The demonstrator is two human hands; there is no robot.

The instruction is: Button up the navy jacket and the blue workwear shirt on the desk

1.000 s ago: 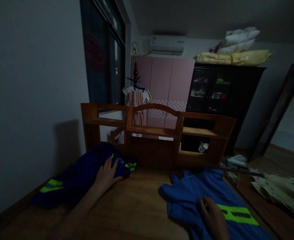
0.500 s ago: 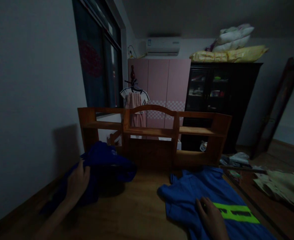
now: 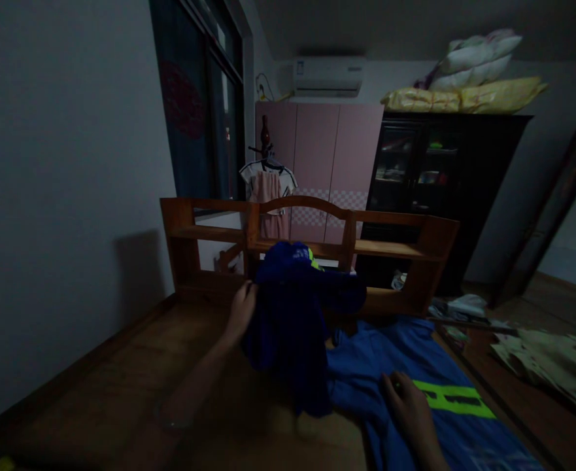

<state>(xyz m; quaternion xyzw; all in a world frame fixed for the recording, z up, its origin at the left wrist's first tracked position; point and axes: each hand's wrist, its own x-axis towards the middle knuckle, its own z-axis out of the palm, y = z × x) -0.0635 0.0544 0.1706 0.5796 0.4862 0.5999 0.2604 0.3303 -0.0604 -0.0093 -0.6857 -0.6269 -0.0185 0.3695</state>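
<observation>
My left hand (image 3: pixel 241 313) is closed on a dark blue garment (image 3: pixel 292 320) with a yellow-green stripe and holds it up above the wooden surface (image 3: pixel 121 386), near the middle of the view. The cloth hangs down from my fingers. My right hand (image 3: pixel 410 412) lies on a brighter blue garment (image 3: pixel 380 366) with a yellow-green band (image 3: pixel 452 399), spread flat at the lower right. Its fingers are curled against the cloth.
A wooden shelf unit (image 3: pixel 312 245) stands along the far edge of the surface. Behind it are a pink wardrobe (image 3: pixel 327 157), a dark cabinet (image 3: pixel 439 176) with bedding on top, and a window at left. Pale clothes (image 3: pixel 552 363) lie at the right.
My left hand has gripped the dark blue garment at the left, lifted it and carried it rightward to the middle. My right hand has stayed on the spread garment.
</observation>
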